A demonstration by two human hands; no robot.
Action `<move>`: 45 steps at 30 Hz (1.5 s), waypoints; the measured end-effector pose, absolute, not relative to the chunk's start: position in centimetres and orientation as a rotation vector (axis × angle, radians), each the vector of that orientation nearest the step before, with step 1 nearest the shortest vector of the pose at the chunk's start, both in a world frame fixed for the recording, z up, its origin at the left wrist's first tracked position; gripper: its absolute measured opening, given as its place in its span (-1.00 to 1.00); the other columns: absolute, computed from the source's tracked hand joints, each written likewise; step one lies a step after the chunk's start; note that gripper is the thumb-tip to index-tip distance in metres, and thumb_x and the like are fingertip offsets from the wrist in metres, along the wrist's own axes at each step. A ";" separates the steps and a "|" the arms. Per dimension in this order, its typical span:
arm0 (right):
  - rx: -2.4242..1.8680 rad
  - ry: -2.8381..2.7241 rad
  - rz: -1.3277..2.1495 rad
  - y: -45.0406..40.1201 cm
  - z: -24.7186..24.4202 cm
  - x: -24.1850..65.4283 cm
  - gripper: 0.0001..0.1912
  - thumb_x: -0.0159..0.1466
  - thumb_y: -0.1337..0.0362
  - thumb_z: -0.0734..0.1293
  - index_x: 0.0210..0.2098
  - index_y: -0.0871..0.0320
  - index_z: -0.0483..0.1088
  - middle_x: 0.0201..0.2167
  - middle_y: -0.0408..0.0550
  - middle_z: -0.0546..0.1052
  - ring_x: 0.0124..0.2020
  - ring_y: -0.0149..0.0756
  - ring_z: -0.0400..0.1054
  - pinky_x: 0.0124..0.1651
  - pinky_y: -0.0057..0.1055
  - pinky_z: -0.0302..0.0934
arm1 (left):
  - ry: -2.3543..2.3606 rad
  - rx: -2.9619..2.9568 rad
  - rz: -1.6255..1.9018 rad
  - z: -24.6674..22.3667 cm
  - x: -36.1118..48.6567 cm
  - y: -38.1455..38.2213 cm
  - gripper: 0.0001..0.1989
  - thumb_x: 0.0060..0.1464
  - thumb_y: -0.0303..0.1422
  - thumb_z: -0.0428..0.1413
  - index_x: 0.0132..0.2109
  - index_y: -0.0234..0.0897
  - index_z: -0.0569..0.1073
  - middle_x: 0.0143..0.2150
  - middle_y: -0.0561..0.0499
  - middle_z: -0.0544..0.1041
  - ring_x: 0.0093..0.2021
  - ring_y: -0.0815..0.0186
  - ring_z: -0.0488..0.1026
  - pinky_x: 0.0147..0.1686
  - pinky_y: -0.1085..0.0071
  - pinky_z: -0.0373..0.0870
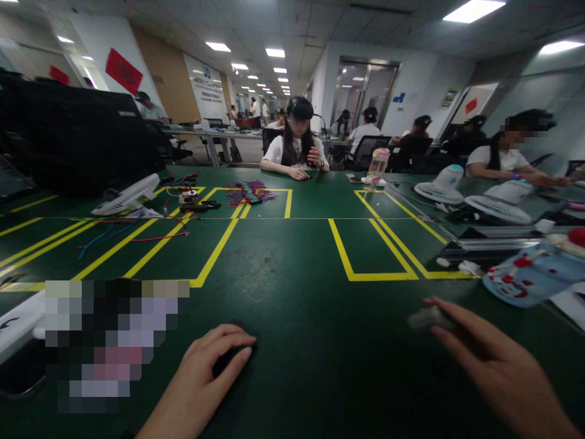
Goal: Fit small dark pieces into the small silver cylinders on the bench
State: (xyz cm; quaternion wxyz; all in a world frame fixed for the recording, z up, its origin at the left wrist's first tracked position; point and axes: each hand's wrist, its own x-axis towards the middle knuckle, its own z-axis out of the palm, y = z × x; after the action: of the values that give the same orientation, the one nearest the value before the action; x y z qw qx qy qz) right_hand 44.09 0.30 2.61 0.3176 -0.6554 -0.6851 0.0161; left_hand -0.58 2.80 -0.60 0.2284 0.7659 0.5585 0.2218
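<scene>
My left hand [212, 366] rests on the green tabletop [292, 256] near the front. Its fingers are bent and apart from the thumb, with a dark gap between them and no object that I can see. On the right, my right hand [489, 353] grips a small grey object [429, 319] between thumb and fingers. Motion blurs that object, so its kind does not show. To the right of this hand lies a light blue bag [525, 277] with red and white figures.
Yellow tape [384, 276] marks rectangles on the table. Bundled wires [250, 192] lie at the far middle, loose blue wires [103, 235] at left. White fans [498, 207] and a pink bottle [378, 164] stand at right. Across the table sits a person [297, 143] holding something.
</scene>
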 end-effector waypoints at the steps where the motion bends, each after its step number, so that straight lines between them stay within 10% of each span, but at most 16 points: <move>1: -1.611 -1.953 0.130 0.5 3.2 40.7 -0.54 0.24 0.06 0.27 0.11 -0.04 0.31 0.03 -0.10 0.42 -0.03 -0.25 0.38 -0.02 -0.28 0.38 | 1.537 2.103 0.601 -0.6 -0.6 2.8 -0.74 0.22 -0.20 0.02 -0.01 -0.05 0.48 -0.02 -0.01 0.48 0.01 0.16 0.43 0.02 0.18 0.37; 16: -1.262 -1.941 1.016 2.0 0.1 27.9 -0.44 0.14 0.31 0.36 0.12 0.10 0.17 0.03 -0.01 0.36 0.04 -0.31 0.28 0.14 -0.27 0.20 | 1.391 2.204 0.706 3.2 6.0 2.3 -0.74 0.19 -0.26 0.08 0.02 0.04 0.46 0.00 0.04 0.51 0.02 0.12 0.40 0.02 0.08 0.30; 32: -1.256 -1.927 1.096 2.5 0.7 27.8 -0.59 0.13 0.29 0.38 -0.03 0.05 0.29 -0.09 -0.16 0.40 -0.09 -0.42 0.29 0.00 -0.44 0.19 | 1.195 1.939 0.950 4.3 8.9 3.2 -0.87 0.16 -0.42 0.13 -0.26 -0.10 0.57 -0.13 0.04 0.48 -0.09 0.27 0.43 -0.08 0.35 0.36; 45: -1.266 -1.981 0.986 2.2 0.9 27.8 -0.65 0.09 0.39 0.30 -0.10 0.10 0.28 -0.17 -0.16 0.40 -0.17 -0.45 0.30 -0.08 -0.48 0.22 | 1.371 2.169 0.610 0.9 6.4 3.8 -0.83 0.10 -0.33 0.19 -0.20 0.11 0.60 0.03 0.07 0.46 0.06 0.13 0.35 0.05 0.09 0.25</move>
State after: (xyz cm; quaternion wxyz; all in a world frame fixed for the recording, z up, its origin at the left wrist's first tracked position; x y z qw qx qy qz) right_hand 27.80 2.21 0.93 0.2920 -0.4749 -0.7432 0.3699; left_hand 6.36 3.81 0.94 0.2494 0.7964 0.5033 0.2240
